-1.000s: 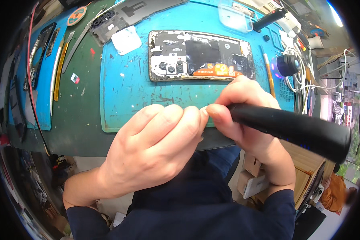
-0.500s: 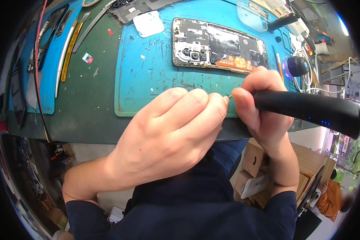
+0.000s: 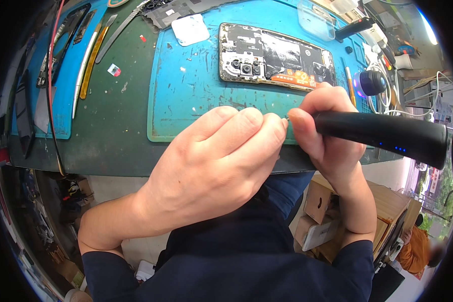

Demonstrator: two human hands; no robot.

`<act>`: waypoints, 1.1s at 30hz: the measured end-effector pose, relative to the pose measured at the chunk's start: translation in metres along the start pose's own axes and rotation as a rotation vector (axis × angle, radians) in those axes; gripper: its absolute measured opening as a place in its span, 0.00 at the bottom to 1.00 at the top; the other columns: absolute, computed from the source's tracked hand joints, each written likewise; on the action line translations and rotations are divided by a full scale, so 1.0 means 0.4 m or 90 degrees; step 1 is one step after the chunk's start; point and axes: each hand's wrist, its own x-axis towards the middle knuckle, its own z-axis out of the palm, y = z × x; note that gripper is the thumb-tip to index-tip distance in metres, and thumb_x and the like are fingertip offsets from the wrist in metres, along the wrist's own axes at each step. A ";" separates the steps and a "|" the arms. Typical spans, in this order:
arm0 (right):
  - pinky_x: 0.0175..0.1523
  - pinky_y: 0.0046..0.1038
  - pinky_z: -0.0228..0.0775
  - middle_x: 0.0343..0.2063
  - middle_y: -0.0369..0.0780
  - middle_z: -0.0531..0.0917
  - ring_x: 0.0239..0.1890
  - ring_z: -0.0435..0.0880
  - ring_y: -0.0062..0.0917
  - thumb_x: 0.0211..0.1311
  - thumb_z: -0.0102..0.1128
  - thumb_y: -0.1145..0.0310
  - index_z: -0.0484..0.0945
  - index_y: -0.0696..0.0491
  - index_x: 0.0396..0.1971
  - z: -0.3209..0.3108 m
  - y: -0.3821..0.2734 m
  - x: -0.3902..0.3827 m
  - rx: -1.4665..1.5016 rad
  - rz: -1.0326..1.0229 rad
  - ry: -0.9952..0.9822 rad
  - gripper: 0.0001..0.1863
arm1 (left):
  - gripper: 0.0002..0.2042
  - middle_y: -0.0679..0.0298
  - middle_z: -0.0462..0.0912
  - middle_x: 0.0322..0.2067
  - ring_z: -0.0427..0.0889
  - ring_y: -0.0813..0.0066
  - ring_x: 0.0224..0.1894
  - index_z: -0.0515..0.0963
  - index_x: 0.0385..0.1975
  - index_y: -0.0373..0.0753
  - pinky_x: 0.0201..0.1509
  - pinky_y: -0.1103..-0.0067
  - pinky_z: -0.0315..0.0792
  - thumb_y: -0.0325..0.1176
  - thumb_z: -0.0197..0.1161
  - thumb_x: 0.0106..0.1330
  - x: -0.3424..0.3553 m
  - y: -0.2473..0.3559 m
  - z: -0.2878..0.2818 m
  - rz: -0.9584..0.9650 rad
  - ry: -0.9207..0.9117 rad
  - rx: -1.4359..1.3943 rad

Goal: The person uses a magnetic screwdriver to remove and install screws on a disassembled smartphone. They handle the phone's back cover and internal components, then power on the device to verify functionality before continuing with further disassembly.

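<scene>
Gripping a black cylindrical tool (image 3: 387, 135) in the right hand (image 3: 334, 153), right of centre, with a row of small blue lights (image 3: 399, 149) on its side. Curling the left hand (image 3: 211, 163) closed at centre, fingertips drawn together near the right thumb; cannot tell whether around anything. Lying above both hands, upper right of centre, on the blue mat (image 3: 176, 116): an opened phone (image 3: 239, 43), innards exposed. Bearing pale printing on an orange label (image 3: 293, 75) along its lower edge. Lying at upper left: a small red-and-white sticker (image 3: 114, 70), with marks too small to read.
</scene>
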 end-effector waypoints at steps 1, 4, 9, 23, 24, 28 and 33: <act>0.33 0.26 0.66 0.31 0.38 0.80 0.29 0.75 0.22 0.74 0.73 0.70 0.78 0.58 0.37 0.000 0.000 0.001 -0.003 0.000 0.000 0.11 | 0.16 0.63 0.81 0.48 0.83 0.65 0.49 0.87 0.44 0.33 0.52 0.68 0.80 0.31 0.73 0.56 0.000 0.000 0.000 -0.001 -0.001 -0.002; 0.33 0.25 0.67 0.30 0.37 0.80 0.28 0.75 0.21 0.74 0.73 0.69 0.78 0.58 0.36 -0.002 -0.004 0.000 -0.007 0.015 -0.005 0.12 | 0.16 0.63 0.81 0.49 0.83 0.64 0.50 0.88 0.44 0.33 0.52 0.68 0.80 0.31 0.73 0.56 0.001 0.001 -0.001 -0.002 -0.004 -0.006; 0.32 0.25 0.67 0.29 0.37 0.80 0.28 0.75 0.21 0.74 0.74 0.68 0.78 0.57 0.36 -0.014 -0.030 -0.001 -0.026 0.093 -0.043 0.13 | 0.16 0.63 0.82 0.49 0.83 0.64 0.50 0.88 0.44 0.33 0.52 0.68 0.80 0.31 0.73 0.56 0.000 0.000 -0.002 0.002 -0.002 -0.005; 0.32 0.25 0.66 0.28 0.36 0.80 0.27 0.73 0.21 0.74 0.74 0.68 0.77 0.57 0.37 -0.009 -0.017 -0.002 -0.010 0.049 -0.028 0.12 | 0.14 0.63 0.81 0.47 0.83 0.64 0.48 0.87 0.43 0.33 0.52 0.69 0.80 0.30 0.72 0.57 0.001 -0.003 0.000 0.008 0.005 0.004; 0.32 0.25 0.66 0.28 0.37 0.79 0.26 0.73 0.21 0.74 0.74 0.68 0.77 0.57 0.36 -0.009 -0.017 -0.002 -0.009 0.050 -0.029 0.13 | 0.14 0.63 0.81 0.47 0.83 0.64 0.48 0.87 0.42 0.33 0.52 0.69 0.80 0.30 0.72 0.57 0.001 -0.003 0.000 0.008 0.007 0.000; 0.32 0.26 0.66 0.28 0.37 0.80 0.26 0.73 0.21 0.74 0.75 0.68 0.77 0.57 0.36 -0.012 -0.021 -0.003 -0.021 0.057 -0.039 0.13 | 0.13 0.62 0.81 0.47 0.83 0.64 0.48 0.87 0.42 0.33 0.51 0.68 0.80 0.30 0.72 0.57 0.002 -0.001 0.000 0.005 0.007 -0.003; 0.32 0.26 0.66 0.29 0.37 0.80 0.27 0.73 0.21 0.74 0.74 0.69 0.77 0.57 0.35 -0.010 -0.021 -0.003 -0.032 0.055 -0.026 0.12 | 0.14 0.62 0.81 0.47 0.83 0.64 0.48 0.87 0.42 0.33 0.51 0.68 0.80 0.30 0.72 0.57 0.001 -0.001 0.002 0.005 0.010 -0.004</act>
